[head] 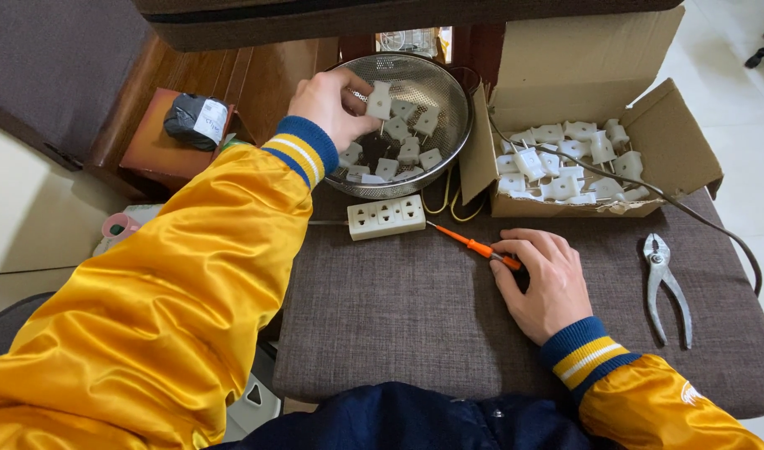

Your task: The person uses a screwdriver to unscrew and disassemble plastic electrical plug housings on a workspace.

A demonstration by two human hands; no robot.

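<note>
Padded bench top [415,333], grey-brown woven fabric: carries all items below; the person sits at its near edge.

Cardboard box [565,67], flaps open, at the far right corner: holds a heap of white plug parts [565,162] with metal prongs.

Metal colander [436,87], round, mesh-walled, at the far edge just left of the box and touching its flap: holds more white plug pieces [399,150], loosely piled.

Black cable [699,218]: runs from the box across the right side and over the right edge.

Left hand [328,104], yellow sleeve with striped cuff: reaches over the colander's left rim, thumb and fingers pinched on one white plug piece [379,102], held above the pile.

Right hand [544,279]: rests palm down near the middle of the bench, fingertips closed on the handle end of an orange screwdriver [474,245].

Pliers [667,287], bare metal: lie near the right edge, well apart from the right hand, handles toward the near edge.

White socket strip [387,217], rectangular: lies just in front of the colander; the screwdriver's tip points at its right end.
</note>
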